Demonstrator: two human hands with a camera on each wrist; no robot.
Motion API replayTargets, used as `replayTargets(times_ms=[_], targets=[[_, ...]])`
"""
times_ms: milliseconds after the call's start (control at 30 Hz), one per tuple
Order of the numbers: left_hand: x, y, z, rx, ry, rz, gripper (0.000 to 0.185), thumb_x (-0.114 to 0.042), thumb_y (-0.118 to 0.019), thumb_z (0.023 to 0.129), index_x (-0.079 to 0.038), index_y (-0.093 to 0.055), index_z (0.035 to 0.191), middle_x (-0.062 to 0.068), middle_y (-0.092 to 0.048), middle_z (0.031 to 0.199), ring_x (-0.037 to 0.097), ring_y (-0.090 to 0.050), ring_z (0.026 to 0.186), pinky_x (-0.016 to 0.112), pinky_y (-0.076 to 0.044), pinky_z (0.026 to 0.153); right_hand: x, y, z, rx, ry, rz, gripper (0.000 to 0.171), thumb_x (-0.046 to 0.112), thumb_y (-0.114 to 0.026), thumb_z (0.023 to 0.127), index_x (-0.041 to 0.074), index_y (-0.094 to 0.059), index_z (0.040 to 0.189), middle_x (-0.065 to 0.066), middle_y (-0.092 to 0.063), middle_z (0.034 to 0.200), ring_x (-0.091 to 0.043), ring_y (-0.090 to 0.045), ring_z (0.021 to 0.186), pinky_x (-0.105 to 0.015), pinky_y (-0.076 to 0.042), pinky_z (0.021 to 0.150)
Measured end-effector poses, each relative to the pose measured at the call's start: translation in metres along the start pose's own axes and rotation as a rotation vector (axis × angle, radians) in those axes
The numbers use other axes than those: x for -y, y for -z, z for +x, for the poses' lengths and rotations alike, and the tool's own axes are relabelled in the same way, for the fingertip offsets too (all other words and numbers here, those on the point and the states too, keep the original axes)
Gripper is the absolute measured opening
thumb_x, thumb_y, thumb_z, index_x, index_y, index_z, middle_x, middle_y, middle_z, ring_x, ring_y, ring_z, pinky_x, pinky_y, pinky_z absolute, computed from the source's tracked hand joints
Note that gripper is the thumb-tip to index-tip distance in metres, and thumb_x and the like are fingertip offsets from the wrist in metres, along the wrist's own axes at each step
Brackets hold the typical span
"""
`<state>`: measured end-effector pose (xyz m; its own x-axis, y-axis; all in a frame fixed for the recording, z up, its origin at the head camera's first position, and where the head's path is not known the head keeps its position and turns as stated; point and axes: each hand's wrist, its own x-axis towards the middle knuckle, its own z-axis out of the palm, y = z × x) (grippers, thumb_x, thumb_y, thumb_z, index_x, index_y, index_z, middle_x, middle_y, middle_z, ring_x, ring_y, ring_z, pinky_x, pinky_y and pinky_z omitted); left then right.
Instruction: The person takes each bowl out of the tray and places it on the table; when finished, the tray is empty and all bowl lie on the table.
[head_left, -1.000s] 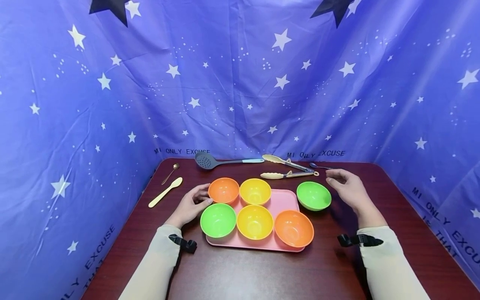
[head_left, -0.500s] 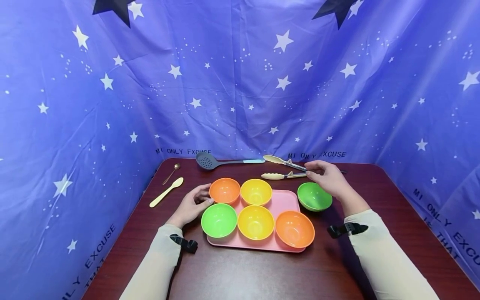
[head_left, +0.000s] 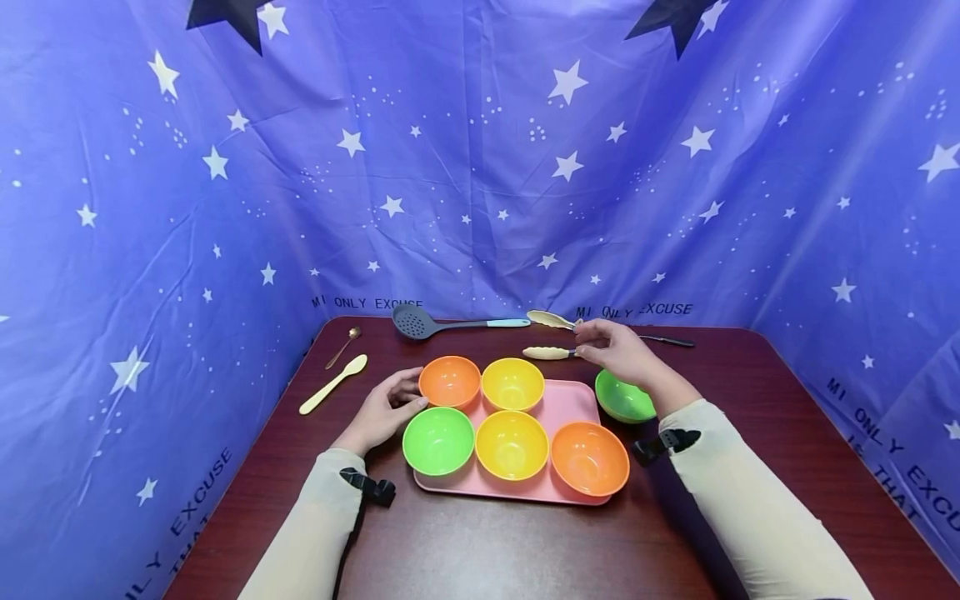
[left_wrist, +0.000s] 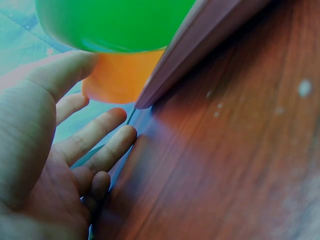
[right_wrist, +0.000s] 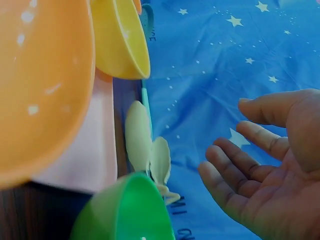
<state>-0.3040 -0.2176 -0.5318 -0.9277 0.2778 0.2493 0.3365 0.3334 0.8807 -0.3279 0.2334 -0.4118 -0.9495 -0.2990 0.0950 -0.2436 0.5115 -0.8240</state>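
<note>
A pink tray [head_left: 573,400] carries several bowls: orange [head_left: 448,381], yellow [head_left: 512,383], green [head_left: 437,440], yellow [head_left: 512,444] and orange [head_left: 589,469]. Another green bowl [head_left: 621,398] sits on the table just right of the tray. My left hand [head_left: 405,396] lies relaxed on the table at the tray's left edge, its thumb by the green bowl [left_wrist: 115,22]. My right hand [head_left: 592,337] hovers over the cream-tipped tongs [head_left: 551,352] behind the tray. In the right wrist view my right hand [right_wrist: 240,155] has loose fingers that hold nothing, apart from the tongs [right_wrist: 145,145].
A grey slotted spoon [head_left: 420,321] lies at the back of the dark wooden table [head_left: 487,542]. A cream spoon [head_left: 332,384] and a small metal spoon [head_left: 341,346] lie at the left, a dark-handled spoon [head_left: 663,339] at the back right. Blue star cloth [head_left: 480,167] walls three sides.
My right hand has moved left and toward the back, from beside the loose green bowl to over the tongs. The left hand and the bowls have stayed put.
</note>
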Motion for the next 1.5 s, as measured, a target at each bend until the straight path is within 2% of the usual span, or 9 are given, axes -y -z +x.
replayTargets(times_ms=[167, 367, 667, 867, 1033, 1200, 1333, 1500], targets=[[0.000, 0.000, 0.001, 0.004, 0.010, -0.019, 0.058, -0.021, -0.078, 0.097, -0.015, -0.055, 0.151, 0.011, -0.073, 0.121, 0.029, -0.070, 0.106, 0.044, -0.052, 0.092, 0.000, -0.010, 0.012, 0.070, -0.025, 0.016, 0.040, 0.004, -0.065, 0.102, -0.004, -0.056, 0.141, -0.027, -0.060, 0.134, -0.038, -0.063, 0.118, -0.044, -0.057, 0.096], [0.000, -0.001, 0.001, 0.006, 0.007, -0.011, 0.060, -0.015, -0.076, 0.099, -0.008, -0.051, 0.153, 0.020, -0.071, 0.123, 0.039, -0.068, 0.108, 0.052, -0.051, 0.093, -0.001, -0.020, 0.023, 0.124, -0.053, 0.039, 0.042, 0.004, -0.064, 0.102, -0.005, -0.056, 0.142, -0.032, -0.057, 0.137, -0.036, -0.064, 0.116, -0.043, -0.059, 0.092], [-0.030, 0.000, -0.006, 0.012, -0.014, -0.018, 0.057, -0.010, -0.074, 0.099, 0.000, -0.051, 0.151, 0.023, -0.071, 0.120, 0.039, -0.068, 0.106, 0.046, -0.053, 0.092, 0.001, -0.033, 0.035, 0.193, -0.059, 0.001, 0.042, 0.004, -0.065, 0.101, -0.006, -0.056, 0.141, -0.033, -0.059, 0.133, -0.034, -0.067, 0.108, -0.046, -0.060, 0.087], [-0.034, 0.001, -0.007, 0.013, -0.016, -0.028, 0.058, -0.010, -0.074, 0.099, 0.000, -0.051, 0.151, 0.023, -0.071, 0.121, 0.039, -0.068, 0.107, 0.047, -0.052, 0.093, 0.003, -0.038, 0.039, 0.243, -0.081, 0.000, 0.045, 0.002, -0.065, 0.101, -0.009, -0.053, 0.143, -0.031, -0.061, 0.131, -0.039, -0.067, 0.111, -0.048, -0.060, 0.086], [-0.033, 0.002, -0.006, 0.017, -0.010, -0.030, 0.057, -0.010, -0.074, 0.099, 0.001, -0.051, 0.151, 0.023, -0.070, 0.121, 0.040, -0.068, 0.107, 0.049, -0.052, 0.093, 0.003, -0.044, 0.044, 0.294, -0.109, 0.025, 0.043, 0.000, -0.064, 0.101, -0.009, -0.053, 0.143, -0.029, -0.061, 0.131, -0.041, -0.068, 0.110, -0.050, -0.061, 0.083], [-0.015, 0.000, -0.001, 0.014, 0.005, -0.014, 0.059, -0.011, -0.074, 0.099, -0.002, -0.051, 0.152, 0.023, -0.070, 0.122, 0.043, -0.067, 0.108, 0.052, -0.051, 0.094, 0.004, -0.050, 0.047, 0.337, -0.133, 0.030, 0.040, -0.001, -0.061, 0.102, -0.006, -0.057, 0.142, -0.027, -0.060, 0.133, -0.032, -0.068, 0.107, -0.049, -0.062, 0.081], [-0.001, -0.001, 0.002, 0.004, 0.001, -0.007, 0.059, -0.013, -0.075, 0.099, -0.007, -0.051, 0.153, 0.020, -0.071, 0.122, 0.039, -0.068, 0.108, 0.050, -0.051, 0.093, 0.005, -0.053, 0.048, 0.352, -0.138, 0.020, 0.038, -0.004, -0.061, 0.102, -0.008, -0.060, 0.140, -0.025, -0.057, 0.145, -0.028, -0.070, 0.102, -0.049, -0.062, 0.079], [0.004, 0.000, 0.003, 0.004, -0.010, -0.010, 0.059, -0.019, -0.077, 0.098, -0.014, -0.054, 0.152, 0.012, -0.073, 0.121, 0.029, -0.070, 0.106, 0.041, -0.053, 0.092, 0.006, -0.055, 0.050, 0.363, -0.127, -0.012, 0.033, -0.006, -0.060, 0.101, -0.011, -0.063, 0.134, -0.021, -0.047, 0.157, -0.025, -0.074, 0.098, -0.044, -0.062, 0.075]])
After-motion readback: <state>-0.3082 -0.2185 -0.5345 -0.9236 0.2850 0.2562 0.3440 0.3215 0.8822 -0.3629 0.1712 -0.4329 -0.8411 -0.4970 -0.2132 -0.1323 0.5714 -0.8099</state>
